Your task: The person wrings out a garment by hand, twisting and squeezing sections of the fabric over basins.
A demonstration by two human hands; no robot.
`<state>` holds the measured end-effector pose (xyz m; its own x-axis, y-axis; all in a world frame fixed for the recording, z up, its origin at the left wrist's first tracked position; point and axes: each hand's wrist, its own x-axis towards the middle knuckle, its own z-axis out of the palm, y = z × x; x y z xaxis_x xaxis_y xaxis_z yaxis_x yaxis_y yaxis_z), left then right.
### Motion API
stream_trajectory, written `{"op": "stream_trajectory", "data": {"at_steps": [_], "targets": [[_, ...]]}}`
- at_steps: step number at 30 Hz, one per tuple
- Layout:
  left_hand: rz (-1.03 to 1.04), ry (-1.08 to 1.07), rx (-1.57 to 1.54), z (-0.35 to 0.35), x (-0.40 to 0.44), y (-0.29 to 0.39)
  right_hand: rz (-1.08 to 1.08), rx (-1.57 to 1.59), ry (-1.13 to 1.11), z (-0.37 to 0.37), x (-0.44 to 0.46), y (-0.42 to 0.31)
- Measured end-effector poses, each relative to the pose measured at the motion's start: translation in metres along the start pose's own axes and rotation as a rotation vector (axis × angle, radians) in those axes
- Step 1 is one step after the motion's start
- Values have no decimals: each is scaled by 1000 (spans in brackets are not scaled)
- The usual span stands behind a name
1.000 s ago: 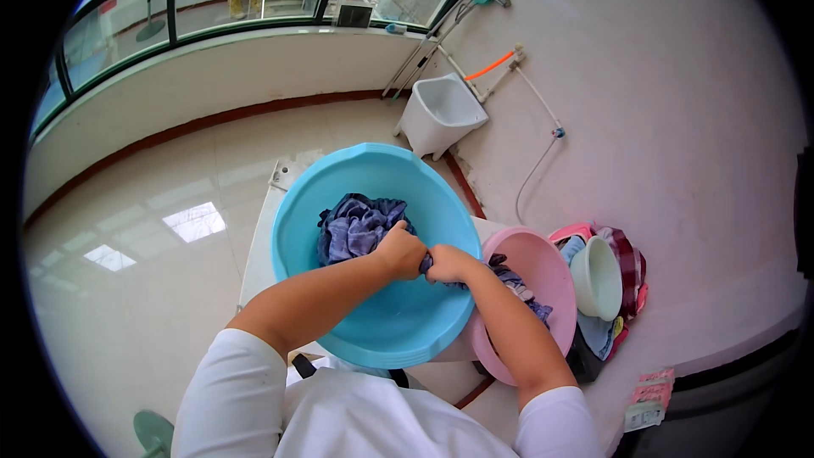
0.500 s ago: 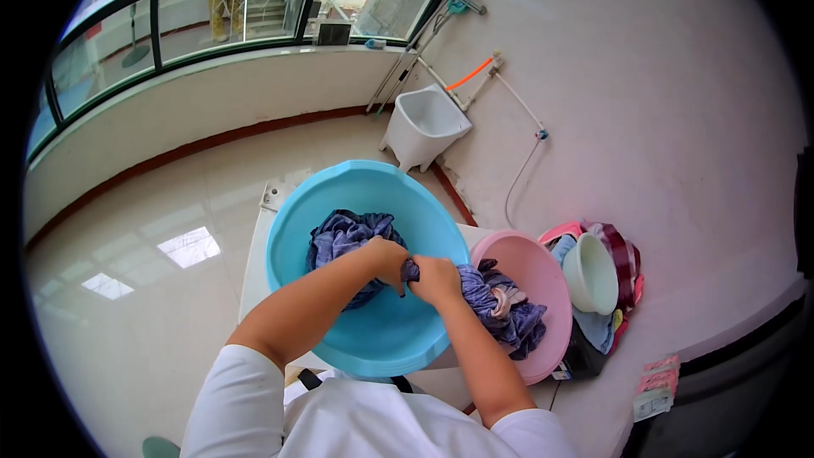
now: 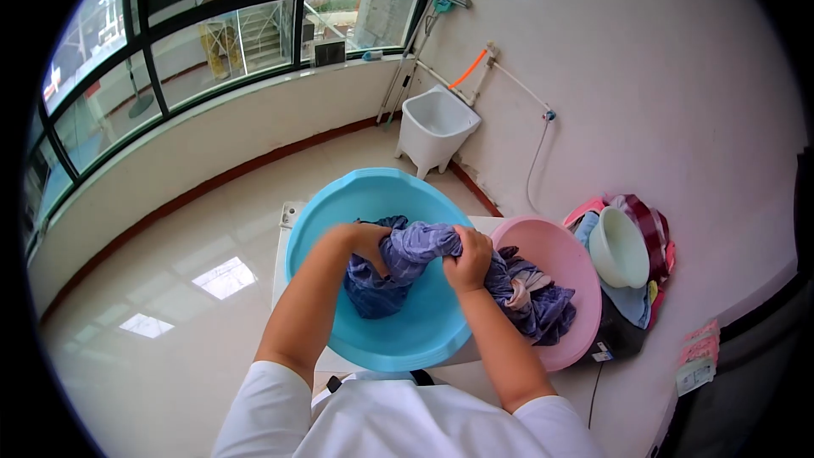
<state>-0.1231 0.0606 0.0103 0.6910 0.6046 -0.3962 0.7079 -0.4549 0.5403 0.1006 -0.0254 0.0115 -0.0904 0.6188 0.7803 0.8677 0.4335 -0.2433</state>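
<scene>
A long blue-purple cloth (image 3: 420, 243) stretches from the blue basin (image 3: 407, 348) across to the pink basin (image 3: 581, 288). My left hand (image 3: 366, 246) is wrapped round its part over the blue basin. Over that basin's right side my right hand (image 3: 469, 259) grips the same cloth in a closed fist. A darker bunch of it (image 3: 373, 297) hangs in the blue basin below my left hand. Beyond my right hand, the rest lies crumpled in the pink basin, with a pale beige patch (image 3: 527, 288) showing.
Both basins stand on a white surface (image 3: 280, 267). Right of them, a pale green basin (image 3: 619, 248) rests on piled clothes (image 3: 632, 301). A white sink (image 3: 437, 123), mop poles (image 3: 411, 59) and a wall hose (image 3: 534, 161) are at the back. Windows line the left.
My hands have moved apart along the cloth, my left hand to the left. The stretch between them is now longer and thicker. The camera view has shifted.
</scene>
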Motion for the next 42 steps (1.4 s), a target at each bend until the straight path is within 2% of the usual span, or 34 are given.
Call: {"op": "stream_trajectory", "data": {"at_steps": [4,7,8,10,11,13,17,18,19,20,21,22,23,24,25,26,28,30,32,34,35,38,39,41,42], "targets": [[-19,113,23,9,-2,22,26,-28,-34,-2,2,-3],[-85,654,157,9,-6,39,98,-11,40,1,4,3],[-79,656,179,2,-7,41,157,8,98,3,4,6],[-126,1158,209,-18,-25,56,165,23,117,1,4,6],[-118,1148,231,-25,-35,64,165,34,111,1,2,5],[21,1437,386,-35,-53,84,160,50,148,-3,2,1],[-6,1530,408,-16,-71,102,142,85,172,-9,2,-1],[7,1514,425,-5,-72,97,136,108,154,-9,1,0],[-134,1321,338,11,-70,87,156,109,164,-10,1,-1],[-270,1123,254,27,-68,74,131,110,65,-11,3,-1],[-238,825,219,44,-67,46,104,112,-34,-11,3,-1],[-211,528,183,53,-67,24,120,113,-26,-9,0,1],[-210,517,196,47,-72,27,21,117,-128,-4,-3,2],[-215,220,175,37,-79,33,-81,123,-231,0,-6,2],[-221,-74,149,26,-83,38,-74,122,-224,-4,-4,-1],[-242,-46,208,13,-79,44,-66,129,-217,-5,-4,-3],[-113,440,-61,-2,-81,39,-31,150,-180,-6,-2,-2],[86,700,-313,-17,-51,26,-50,160,-176,-10,-2,-4],[85,737,-587,-27,-25,37,-123,198,-131,-16,-2,-7],[211,624,-760,-23,8,35,-144,190,-106,-18,-4,-6],[235,505,-952,-17,22,34,-165,178,-84,-17,-5,-5],[206,88,-943,12,70,7,-97,122,-118,1,-15,5],[207,80,-937,15,62,15,-90,118,-113,1,-15,6],[-255,-60,-1038,20,38,36,-94,68,-102,4,-17,6],[-259,-63,-1033,27,34,27,-87,70,-99,5,-18,5]]}}
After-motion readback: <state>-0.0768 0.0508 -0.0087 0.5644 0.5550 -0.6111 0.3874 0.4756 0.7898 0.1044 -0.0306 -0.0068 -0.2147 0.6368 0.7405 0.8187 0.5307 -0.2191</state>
